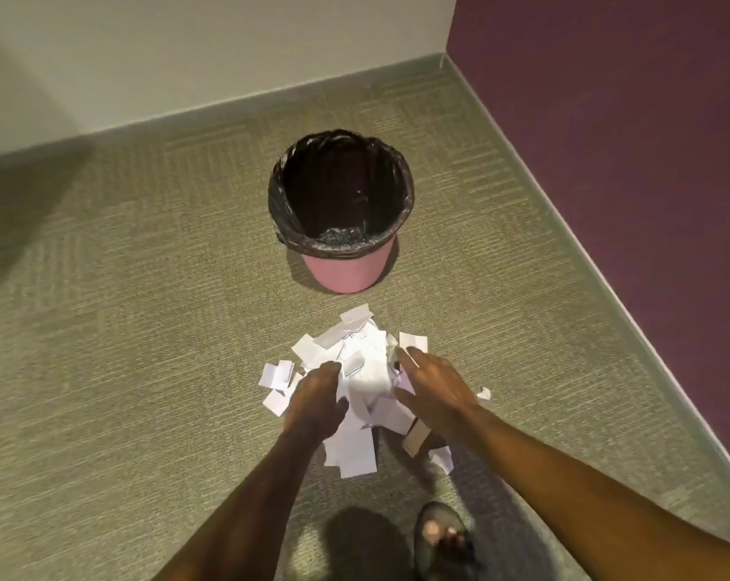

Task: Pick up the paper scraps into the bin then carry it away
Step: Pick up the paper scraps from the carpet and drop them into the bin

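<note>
A pile of white paper scraps lies on the carpet in front of a pink bin lined with a black bag. The bin stands upright just beyond the pile, and its inside looks dark and empty. My left hand presses against the pile's left side with fingers curled into the scraps. My right hand rests on the pile's right side, fingers spread. Between the hands the scraps are bunched up. Loose scraps lie at the left and near my feet.
Greenish carpet covers the floor. A white wall runs behind the bin and a purple wall along the right, meeting in a corner. My foot in a dark sandal stands at the bottom edge. One small scrap lies right of my wrist.
</note>
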The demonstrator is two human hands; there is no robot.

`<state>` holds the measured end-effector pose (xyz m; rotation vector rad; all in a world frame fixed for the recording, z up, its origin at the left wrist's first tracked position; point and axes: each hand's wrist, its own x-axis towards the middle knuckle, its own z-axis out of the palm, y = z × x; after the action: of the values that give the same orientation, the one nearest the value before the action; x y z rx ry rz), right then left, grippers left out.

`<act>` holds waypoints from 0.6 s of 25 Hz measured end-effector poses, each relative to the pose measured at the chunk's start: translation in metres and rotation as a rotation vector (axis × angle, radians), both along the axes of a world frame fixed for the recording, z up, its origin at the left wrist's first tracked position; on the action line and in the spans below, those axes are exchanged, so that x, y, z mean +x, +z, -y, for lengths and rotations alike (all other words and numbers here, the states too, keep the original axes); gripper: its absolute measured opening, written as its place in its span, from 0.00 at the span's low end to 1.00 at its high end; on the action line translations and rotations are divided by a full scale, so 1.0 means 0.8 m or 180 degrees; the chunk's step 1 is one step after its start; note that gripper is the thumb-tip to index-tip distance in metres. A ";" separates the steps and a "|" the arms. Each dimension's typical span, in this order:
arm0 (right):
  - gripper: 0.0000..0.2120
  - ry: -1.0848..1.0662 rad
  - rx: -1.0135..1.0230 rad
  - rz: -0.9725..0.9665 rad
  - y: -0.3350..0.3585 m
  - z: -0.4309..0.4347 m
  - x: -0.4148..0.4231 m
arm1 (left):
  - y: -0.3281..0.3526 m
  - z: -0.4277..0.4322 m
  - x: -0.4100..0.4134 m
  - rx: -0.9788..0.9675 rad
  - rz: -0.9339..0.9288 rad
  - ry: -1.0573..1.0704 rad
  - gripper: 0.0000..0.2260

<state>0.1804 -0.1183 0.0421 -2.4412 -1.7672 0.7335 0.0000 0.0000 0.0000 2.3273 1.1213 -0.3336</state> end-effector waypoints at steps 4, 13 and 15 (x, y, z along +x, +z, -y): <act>0.29 0.0353 -0.0404 0.0212 -0.077 -0.032 0.010 | -0.077 -0.017 0.006 0.0377 -0.0297 -0.0174 0.25; 0.27 0.1330 -0.0533 0.0729 -0.169 -0.080 0.014 | -0.178 -0.034 0.012 0.0437 -0.0599 -0.0236 0.33; 0.28 0.1330 -0.0560 0.0699 -0.173 -0.089 0.017 | -0.186 -0.032 0.012 0.0521 -0.0614 -0.0265 0.35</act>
<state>0.1937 -0.0472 -0.0965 -2.3564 -2.4413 0.6918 0.0099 0.0258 -0.1490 2.5342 1.1833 -0.5248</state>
